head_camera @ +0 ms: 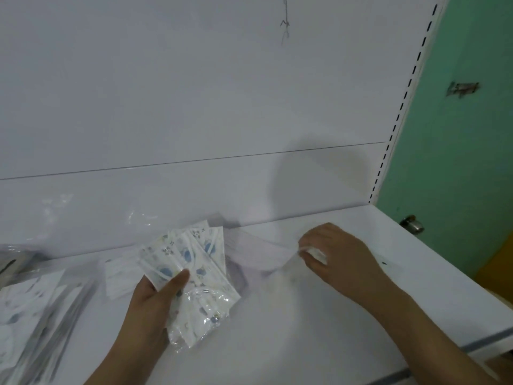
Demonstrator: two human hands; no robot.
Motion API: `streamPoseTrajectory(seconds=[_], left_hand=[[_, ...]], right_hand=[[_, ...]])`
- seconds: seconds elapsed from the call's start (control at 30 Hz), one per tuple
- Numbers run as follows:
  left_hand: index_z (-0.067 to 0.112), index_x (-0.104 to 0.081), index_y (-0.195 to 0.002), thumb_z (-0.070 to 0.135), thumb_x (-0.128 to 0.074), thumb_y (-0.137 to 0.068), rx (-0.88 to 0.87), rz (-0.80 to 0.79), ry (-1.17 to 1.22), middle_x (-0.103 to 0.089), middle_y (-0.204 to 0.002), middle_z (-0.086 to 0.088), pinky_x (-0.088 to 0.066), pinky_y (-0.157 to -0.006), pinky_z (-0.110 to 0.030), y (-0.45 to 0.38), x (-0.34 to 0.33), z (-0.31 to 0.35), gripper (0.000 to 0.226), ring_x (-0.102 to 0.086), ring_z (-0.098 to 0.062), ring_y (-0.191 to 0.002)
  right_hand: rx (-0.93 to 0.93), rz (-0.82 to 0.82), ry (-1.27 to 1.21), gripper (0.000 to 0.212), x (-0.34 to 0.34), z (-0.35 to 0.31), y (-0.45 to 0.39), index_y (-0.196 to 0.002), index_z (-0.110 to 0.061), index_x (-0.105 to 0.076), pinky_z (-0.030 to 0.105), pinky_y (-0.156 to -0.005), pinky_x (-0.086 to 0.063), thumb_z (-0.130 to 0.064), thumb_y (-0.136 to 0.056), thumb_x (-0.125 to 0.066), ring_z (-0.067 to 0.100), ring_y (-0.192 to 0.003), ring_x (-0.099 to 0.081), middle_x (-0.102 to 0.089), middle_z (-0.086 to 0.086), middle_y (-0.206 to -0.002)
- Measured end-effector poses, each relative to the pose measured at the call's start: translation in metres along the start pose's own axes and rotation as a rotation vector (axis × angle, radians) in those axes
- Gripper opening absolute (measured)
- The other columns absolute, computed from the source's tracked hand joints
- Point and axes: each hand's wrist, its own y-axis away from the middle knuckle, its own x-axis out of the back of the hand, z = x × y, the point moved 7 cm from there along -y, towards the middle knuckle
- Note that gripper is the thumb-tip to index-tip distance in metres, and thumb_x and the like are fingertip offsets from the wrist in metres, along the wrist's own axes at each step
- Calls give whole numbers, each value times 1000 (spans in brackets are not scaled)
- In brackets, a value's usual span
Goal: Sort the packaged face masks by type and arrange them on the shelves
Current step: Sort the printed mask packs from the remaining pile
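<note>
One camera on the person's head looks forward and down, close over the white shelf (305, 315) and back wall (194, 93).

Left hand (155, 295) sat lower centre of frame, thumb clamped over what it gripped. Right hand (333, 251) was centre right, fingers curled, pinching.

Your hands sort packaged masks on a white shelf.

Your left hand (155, 295) grips a fanned bunch of printed masks (194, 262), thumb pressed across the front. Your right hand (333, 251) pinches the end of a plain mask packet (258, 254) lying flat on the shelf (305, 315), just beside the bunch. A pile of packets (36, 315) sits at the far left, and a green wall (458, 148) stands to your right.
</note>
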Motion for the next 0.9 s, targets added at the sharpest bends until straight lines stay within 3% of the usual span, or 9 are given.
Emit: streamPoseTrajectory(seconds=[0.17,0.27,0.37,0.47,0.57,0.63,0.7,0.8,0.9], left_hand=[[9,-66,-118,3,-59,-96,-24,1,-17,-76,-107,-15,-52,-96,-56,1,-4,-2,24,-72,-38,-101],[10,-67,-120,7,-61,-96,-42,1,-53,-77,-107,-13,-52,-98,-57,0,-3,-2,25,-73,-36,-99],[8,-67,-120,5,-60,-97,-31,12,-55,-77,-105,-15,-53,-97,-57,-3,-1,-1,24,-73,-36,-98],[10,-65,-123,4,-58,-98,-28,7,-53,-76,-109,-14,-52,-98,-57,-2,1,-2,27,-73,-36,-100],[14,-64,-125,4,-59,-97,-44,13,-51,-76,-111,-10,-51,-99,-57,-4,1,-1,30,-73,-32,-103],[15,-63,-127,4,-58,-97,-45,19,-60,-76,-113,-7,-52,-100,-56,-4,0,-1,32,-73,-30,-104],[14,-61,-130,4,-54,-99,-37,7,-49,-75,-116,-8,-51,-100,-54,-2,-4,-1,33,-72,-29,-106],[16,-62,-130,25,-46,-104,36,-54,81,-72,-123,-11,-49,-103,-51,2,-9,2,32,-70,-30,-110],[13,-65,-127,49,-41,-99,143,-116,178,-71,-122,-15,-50,-101,-47,7,-13,5,51,-69,-31,-113]], right_hand=[[-210,145,148,21,37,-25,-10,-71,-30,-46,18,-47,-25,-39,-84,-59,7,-60,-46,-47,-11,-71],[-189,108,168,21,31,-48,-14,-73,-28,-48,22,-51,-31,-36,-92,-49,9,-64,-51,-51,-8,-73],[-223,-149,177,30,7,-51,-18,-101,-27,-57,26,-73,-40,-37,-104,-29,10,-102,-58,-62,-8,-118],[-294,-274,260,40,-5,-55,-19,-138,-23,-48,25,-91,-44,-35,-107,-25,12,-135,-40,-18,-1,-163],[-305,-22,194,40,0,-78,-16,-122,-16,-68,25,-60,-54,-28,-84,-72,18,-113,-62,-48,7,-148],[-216,-40,104,59,-23,-104,-13,-106,-9,-76,20,-42,-50,-21,-51,-94,18,-93,-70,-66,10,-128],[-110,-167,52,67,-48,-139,-10,-113,-11,-74,18,-46,-52,-31,-52,-94,13,-93,-69,-65,4,-130],[-48,-316,-40,51,-81,-163,-7,-150,-20,-37,29,-88,-51,-39,-103,-40,15,-134,-41,-25,-9,-160],[-16,-220,-98,78,-68,-161,-13,-149,-29,-38,25,-97,-46,-59,-92,6,12,-134,-38,-28,-16,-157]])
